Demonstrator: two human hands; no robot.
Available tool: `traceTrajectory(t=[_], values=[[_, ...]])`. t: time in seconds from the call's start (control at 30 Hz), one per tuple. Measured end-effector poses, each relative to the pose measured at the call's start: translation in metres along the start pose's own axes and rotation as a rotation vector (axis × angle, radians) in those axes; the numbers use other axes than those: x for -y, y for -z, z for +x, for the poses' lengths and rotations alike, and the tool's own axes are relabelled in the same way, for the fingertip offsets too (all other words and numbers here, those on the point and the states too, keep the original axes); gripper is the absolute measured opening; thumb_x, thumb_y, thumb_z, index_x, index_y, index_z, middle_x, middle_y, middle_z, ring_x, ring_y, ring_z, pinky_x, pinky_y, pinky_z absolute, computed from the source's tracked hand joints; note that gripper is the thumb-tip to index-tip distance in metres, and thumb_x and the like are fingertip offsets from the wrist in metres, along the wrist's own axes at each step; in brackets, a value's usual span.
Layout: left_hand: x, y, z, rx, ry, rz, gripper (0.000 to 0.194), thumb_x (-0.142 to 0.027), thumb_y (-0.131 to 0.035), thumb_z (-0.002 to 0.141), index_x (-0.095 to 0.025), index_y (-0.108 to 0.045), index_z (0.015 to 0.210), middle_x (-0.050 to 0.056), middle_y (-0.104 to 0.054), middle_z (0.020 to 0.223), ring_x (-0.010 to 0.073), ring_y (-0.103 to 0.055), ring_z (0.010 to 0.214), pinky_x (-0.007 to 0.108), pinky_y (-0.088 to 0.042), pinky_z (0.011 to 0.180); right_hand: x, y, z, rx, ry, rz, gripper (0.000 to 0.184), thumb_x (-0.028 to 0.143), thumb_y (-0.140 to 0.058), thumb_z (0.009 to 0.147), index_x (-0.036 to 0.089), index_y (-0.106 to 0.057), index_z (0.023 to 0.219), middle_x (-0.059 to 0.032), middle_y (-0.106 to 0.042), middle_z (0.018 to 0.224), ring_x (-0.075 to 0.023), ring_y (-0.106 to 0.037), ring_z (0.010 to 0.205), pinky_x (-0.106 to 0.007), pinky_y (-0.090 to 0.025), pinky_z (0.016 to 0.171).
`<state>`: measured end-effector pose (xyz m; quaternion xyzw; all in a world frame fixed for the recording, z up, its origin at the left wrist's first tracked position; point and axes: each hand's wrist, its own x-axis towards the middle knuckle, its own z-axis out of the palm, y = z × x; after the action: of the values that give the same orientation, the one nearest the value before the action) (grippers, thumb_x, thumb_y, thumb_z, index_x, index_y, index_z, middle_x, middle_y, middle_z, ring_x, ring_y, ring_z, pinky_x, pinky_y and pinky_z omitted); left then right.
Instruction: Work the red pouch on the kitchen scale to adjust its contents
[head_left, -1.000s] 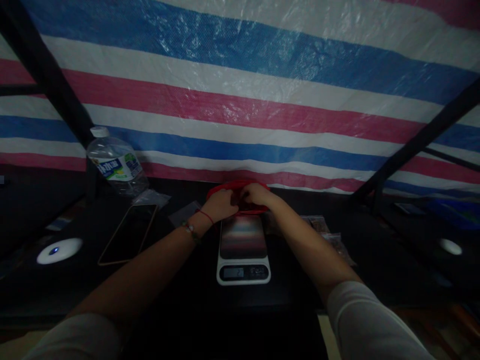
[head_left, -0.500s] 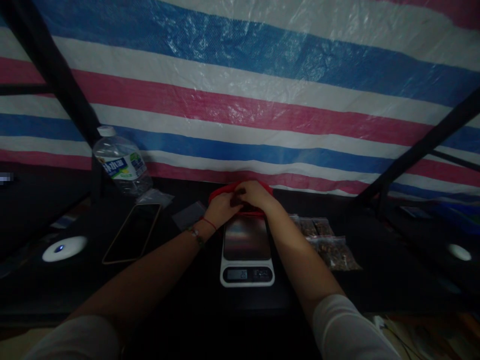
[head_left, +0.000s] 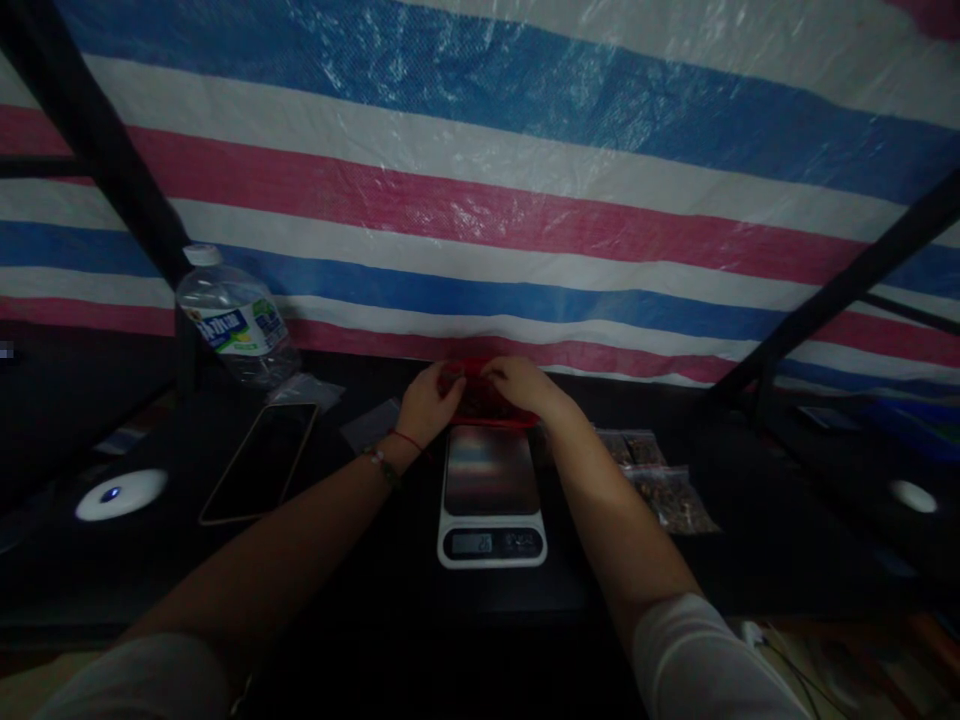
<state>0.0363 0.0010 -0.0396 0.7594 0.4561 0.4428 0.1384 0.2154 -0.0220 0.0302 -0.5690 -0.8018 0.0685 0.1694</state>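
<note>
Both hands reach over a red bowl that stands at the far edge of the dark table, just behind a white kitchen scale. My left hand curls on the bowl's left rim. My right hand rests on the right rim. The scene is dim, and what the fingers pinch inside the bowl is hidden. The scale's steel plate is bare and its display is lit.
A water bottle stands at the back left, a phone lies face up beside it, and a white round device glows at the left. Small clear bags of brown pieces lie right of the scale. A striped tarp hangs behind.
My hands have drawn slightly apart over the red bowl, the left moving to its left rim. The view has shifted a little.
</note>
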Motion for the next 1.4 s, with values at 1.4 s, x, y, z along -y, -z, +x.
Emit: traceTrajectory(t=[1.4], values=[[-0.004,-0.002,-0.009,0.184,0.079,0.088,0.039,-0.044,-0.046,0.090,-0.017,-0.050,0.117,0.012,-0.069,0.099,0.0258,-0.067,0.092,0.033,-0.050,0.078,-0.003,-0.044,0.003,0.332,-0.031,-0.011,0.033,0.010,-0.057,0.079,0.016,-0.069,0.109,-0.0099,-0.071,0.105,-0.0188,-0.066,0.092,-0.021,-0.046,0.074]])
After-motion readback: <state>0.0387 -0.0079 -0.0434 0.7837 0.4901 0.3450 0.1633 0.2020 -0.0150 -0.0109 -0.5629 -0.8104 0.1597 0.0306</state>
